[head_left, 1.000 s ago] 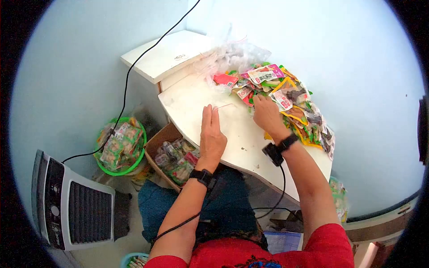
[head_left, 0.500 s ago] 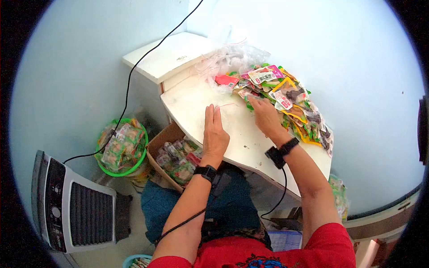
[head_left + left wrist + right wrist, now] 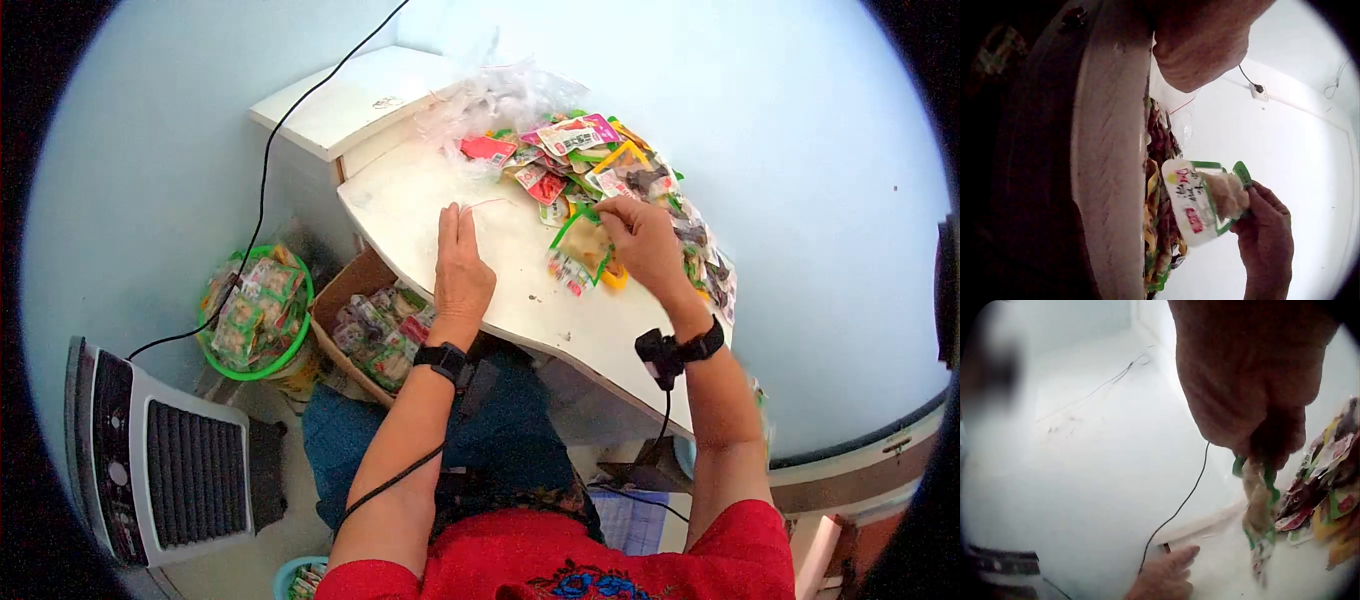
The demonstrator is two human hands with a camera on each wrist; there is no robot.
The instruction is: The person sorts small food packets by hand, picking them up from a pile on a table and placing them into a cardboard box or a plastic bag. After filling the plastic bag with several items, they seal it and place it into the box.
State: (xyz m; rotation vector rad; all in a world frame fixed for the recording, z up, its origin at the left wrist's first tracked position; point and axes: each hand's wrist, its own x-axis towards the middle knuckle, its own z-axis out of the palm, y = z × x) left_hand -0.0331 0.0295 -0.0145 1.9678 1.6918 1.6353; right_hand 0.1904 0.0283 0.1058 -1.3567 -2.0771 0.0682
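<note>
A green-edged packet hangs from the fingertips of my right hand, above the white table. In the left wrist view the packet shows a white printed end, pinched at its green edge by the right hand. The right wrist view shows the packet edge-on below the right hand. My left hand is at the table's near edge, fingers straight, holding nothing. A heap of mixed packets lies behind the right hand.
Clear plastic bags lie at the back of the table. Left of the table stand a cardboard box and a green-rimmed basket, both with packets. A grey appliance stands at the lower left; a black cable hangs before the wall.
My right hand has lifted a green-edged packet from the front of the heap and moved right and toward the body. The left hand stays straight-fingered; the head view has shifted slightly.
</note>
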